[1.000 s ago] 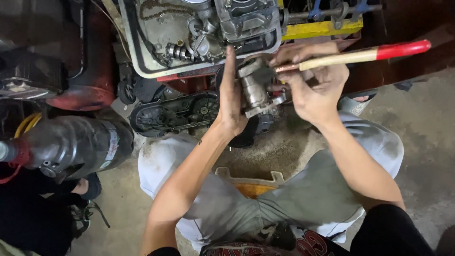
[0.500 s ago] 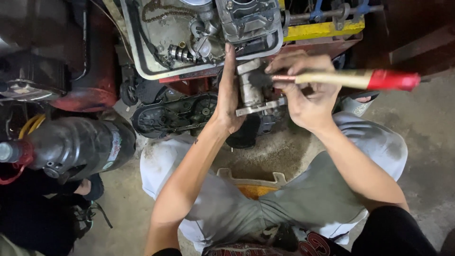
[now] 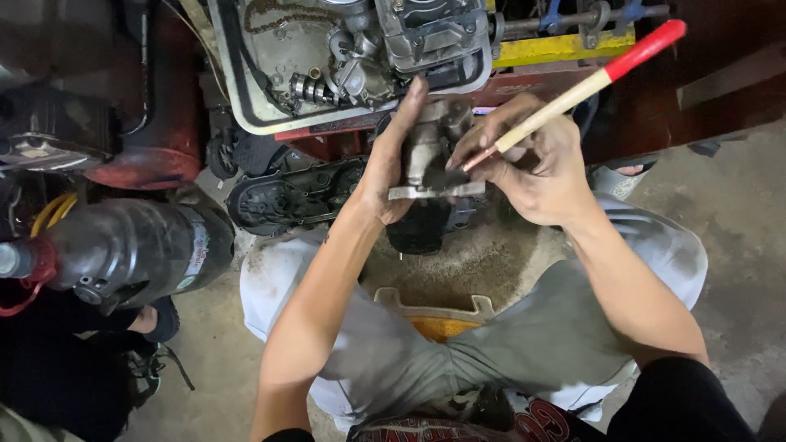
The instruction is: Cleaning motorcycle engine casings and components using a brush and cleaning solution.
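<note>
My left hand (image 3: 391, 160) grips a grimy grey metal engine part (image 3: 432, 151) from its left side, fingers stretched up along it. My right hand (image 3: 536, 168) holds a brush with a pale wooden handle and red end (image 3: 585, 86); its bristle end presses on the part's lower right face. The handle slants up to the right. Both hands hover above a dirty basin (image 3: 458, 262) between my knees.
An opened engine (image 3: 352, 57) with chain and gears sits in a white tray at the top. A black belt cover (image 3: 291, 196) lies to the left. A dark oily canister (image 3: 131, 250) is at far left. A yellow stool edge (image 3: 438, 315) shows below.
The brush handle has swung from nearly level to slanting upward right. Both hands and the part have shifted slightly, with the brush tip lower on the part.
</note>
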